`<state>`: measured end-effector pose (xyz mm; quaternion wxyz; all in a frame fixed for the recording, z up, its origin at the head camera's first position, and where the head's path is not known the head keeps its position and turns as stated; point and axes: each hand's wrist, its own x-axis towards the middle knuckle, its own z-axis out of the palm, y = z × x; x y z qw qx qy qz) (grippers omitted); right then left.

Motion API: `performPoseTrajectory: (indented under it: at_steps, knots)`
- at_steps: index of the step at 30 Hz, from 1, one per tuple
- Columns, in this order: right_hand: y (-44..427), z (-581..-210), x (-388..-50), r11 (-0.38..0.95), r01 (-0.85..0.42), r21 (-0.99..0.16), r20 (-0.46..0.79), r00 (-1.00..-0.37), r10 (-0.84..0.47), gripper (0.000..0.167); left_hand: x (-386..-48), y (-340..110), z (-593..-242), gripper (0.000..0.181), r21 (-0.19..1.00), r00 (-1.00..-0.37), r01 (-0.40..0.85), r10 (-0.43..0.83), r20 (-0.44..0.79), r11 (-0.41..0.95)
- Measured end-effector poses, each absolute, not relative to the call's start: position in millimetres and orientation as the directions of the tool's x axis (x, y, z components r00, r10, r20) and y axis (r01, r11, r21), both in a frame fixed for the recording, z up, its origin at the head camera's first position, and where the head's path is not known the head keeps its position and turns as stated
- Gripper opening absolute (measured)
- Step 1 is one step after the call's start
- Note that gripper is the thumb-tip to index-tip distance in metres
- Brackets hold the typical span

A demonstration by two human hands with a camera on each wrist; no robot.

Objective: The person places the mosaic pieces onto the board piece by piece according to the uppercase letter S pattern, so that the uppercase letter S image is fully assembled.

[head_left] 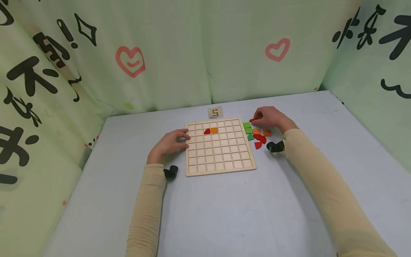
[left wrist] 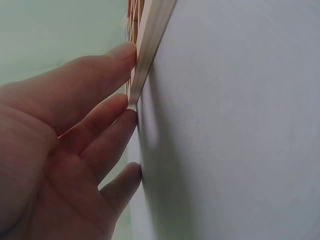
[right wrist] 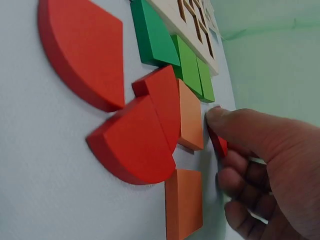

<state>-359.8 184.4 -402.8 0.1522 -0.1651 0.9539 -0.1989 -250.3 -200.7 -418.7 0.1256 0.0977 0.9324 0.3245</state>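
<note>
A wooden grid board [head_left: 221, 171] lies on the table with a red quarter-round piece [head_left: 207, 131] and an orange square [head_left: 214, 130] in neighbouring cells near its top. The left hand [head_left: 170, 143] rests against the board's left edge; in the left wrist view its thumb and fingers [left wrist: 75, 130] touch the rim, fingers loosely extended. Right of the board, the right hand [head_left: 271, 117] pinches a red piece [head_left: 252, 120] between thumb and fingers. The right wrist view shows this red piece [right wrist: 218, 143] partly hidden by the hand [right wrist: 280, 165].
Beside the board's right edge lie light green pieces [head_left: 247, 127], a darker green piece [head_left: 250, 137], orange pieces [head_left: 267, 133] and several red quarter-round pieces [head_left: 258, 145]. A small patterned card [head_left: 215, 112] is behind the board. Printed curtains [head_left: 205, 53] stand around the table.
</note>
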Motion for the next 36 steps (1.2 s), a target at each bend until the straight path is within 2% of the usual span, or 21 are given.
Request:
performPoseTrajectory:
  at_steps: [4, 10, 14, 29, 36]
  knots:
    - [185.9, -401.5, -357.8, 0.874, -0.234, -0.427, -0.233, -0.905, -0.356, 0.033, -249.9, -199.7, -418.1, 0.033, 0.634, -0.949, 0.098, 0.263, -0.171, 0.767]
    - [190.3, -402.1, -358.5, 0.799, -0.345, -0.493, -0.235, -0.832, -0.503, 0.038, -249.2, -198.8, -417.6, 0.033, 0.637, -0.949, 0.092, 0.26, -0.176, 0.765]
    - [191.2, -401.7, -358.5, 0.783, -0.379, -0.494, -0.231, -0.811, -0.538, 0.037, -248.7, -199.7, -418.3, 0.034, 0.638, -0.949, 0.097, 0.265, -0.173, 0.764]
    - [186.1, -403.1, -360.4, 0.808, -0.393, -0.44, -0.204, -0.832, -0.516, 0.032, -248.7, -201.4, -419.2, 0.033, 0.643, -0.951, 0.097, 0.262, -0.165, 0.76]
    - [181.9, -401.3, -362.8, 0.82, -0.37, -0.437, -0.149, -0.869, -0.472, 0.031, -249.4, -201.7, -418.4, 0.033, 0.641, -0.949, 0.111, 0.273, -0.159, 0.76]
